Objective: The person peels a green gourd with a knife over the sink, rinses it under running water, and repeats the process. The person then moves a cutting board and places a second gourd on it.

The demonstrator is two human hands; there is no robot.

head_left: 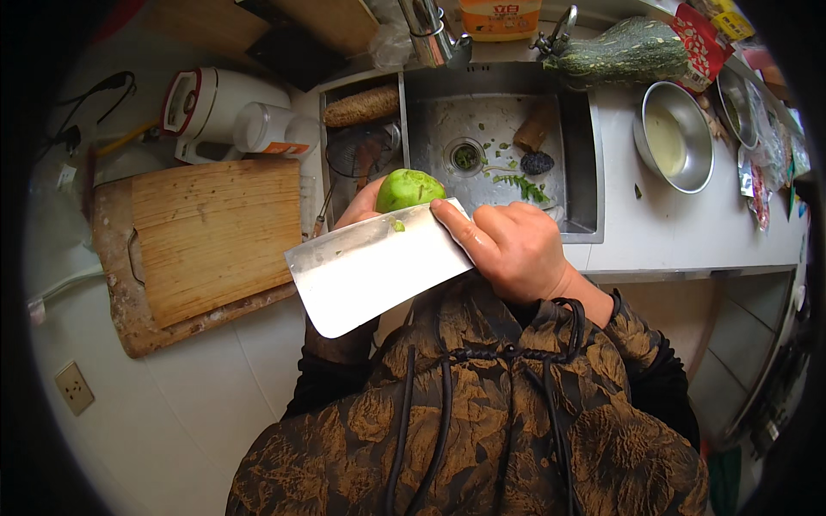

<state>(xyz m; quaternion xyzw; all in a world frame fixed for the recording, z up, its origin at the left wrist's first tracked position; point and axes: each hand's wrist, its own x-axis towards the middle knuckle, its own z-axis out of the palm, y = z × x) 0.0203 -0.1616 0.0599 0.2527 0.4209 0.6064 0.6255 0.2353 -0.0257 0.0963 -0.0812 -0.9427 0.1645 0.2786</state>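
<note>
My left hand point(360, 204) is closed around a round green vegetable point(411, 189), mostly hidden behind it and the blade. The vegetable's top has a few darker marks; its exact kind I cannot make out. In my right hand point(521, 249) is a cleaver point(379, 267), its handle covered by my fingers. My index finger lies stretched along the blade near the vegetable. The broad blade points left and down, its upper edge at the vegetable's lower side. A small green scrap point(398, 225) clings to the blade. Both hands are at the near side of the sink point(600, 163).
The sink holds a green leaf point(522, 187), a dark scrubber point(537, 162), a brown chunk point(535, 127) and scraps near the drain point(465, 156). Wooden cutting boards point(215, 236) lie left. A metal bowl point(675, 138) and a large green squash point(619, 53) are right; a faucet point(434, 39) stands behind.
</note>
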